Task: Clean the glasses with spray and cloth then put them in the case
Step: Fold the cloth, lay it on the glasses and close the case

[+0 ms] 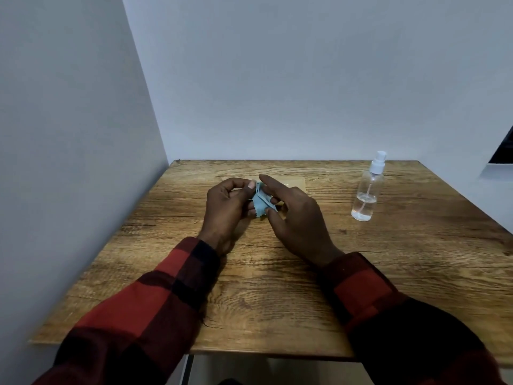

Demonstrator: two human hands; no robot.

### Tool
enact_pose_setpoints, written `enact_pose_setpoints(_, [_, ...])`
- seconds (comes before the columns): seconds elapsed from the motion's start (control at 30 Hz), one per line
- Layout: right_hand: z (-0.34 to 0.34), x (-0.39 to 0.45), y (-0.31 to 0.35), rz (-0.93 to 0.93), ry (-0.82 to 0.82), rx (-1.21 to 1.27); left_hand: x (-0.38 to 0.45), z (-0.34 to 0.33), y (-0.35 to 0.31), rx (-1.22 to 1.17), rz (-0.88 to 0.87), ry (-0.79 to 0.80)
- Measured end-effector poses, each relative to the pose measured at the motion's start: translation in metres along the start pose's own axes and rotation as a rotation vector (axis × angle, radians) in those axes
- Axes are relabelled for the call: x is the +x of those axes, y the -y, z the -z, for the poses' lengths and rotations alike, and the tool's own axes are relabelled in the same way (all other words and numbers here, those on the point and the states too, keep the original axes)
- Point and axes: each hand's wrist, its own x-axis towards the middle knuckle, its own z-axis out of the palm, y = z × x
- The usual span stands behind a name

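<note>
A small light-blue cloth (pixel 260 204), folded, is pinched between both hands above the middle of the wooden table (pixel 277 287). My left hand (pixel 226 215) grips its left side with thumb and fingers. My right hand (pixel 297 218) holds its right edge, with the index finger stretched over the top. Behind the hands lies a flat tan case (pixel 291 182), partly hidden by them. A clear spray bottle (pixel 367 190) with a white nozzle stands upright at the back right. No glasses are visible.
The table stands in a corner, with white walls close on the left and behind. A dark object (pixel 503 151) shows at the right edge of the view. Both sleeves are red-and-black plaid.
</note>
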Motion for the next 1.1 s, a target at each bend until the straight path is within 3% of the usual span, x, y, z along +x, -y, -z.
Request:
enact_pose_setpoints(0.33, [0.001,-0.005,0.008,0.036,0.01,-0.121,0.002,0.002,0.0,-0.072,0.038,0.012])
enact_pose_setpoints(0.57, [0.005,0.004,0.008,-0.145,-0.215,0.16,0.005,0.003,0.004,-0.068,0.016,0.001])
enact_pose_setpoints(0.73, [0.005,0.007,0.005,-0.405,-0.113,0.434,0.009,0.003,0.006,-0.12,0.021,0.031])
enact_pose_setpoints(0.9, [0.008,0.007,0.01,-0.464,-0.091,0.608,0.01,0.004,0.005,-0.168,0.053,0.014])
enact_pose_setpoints(1.1, [0.011,0.007,0.01,-0.458,-0.062,0.598,0.003,0.003,0.004,-0.133,0.034,0.034])
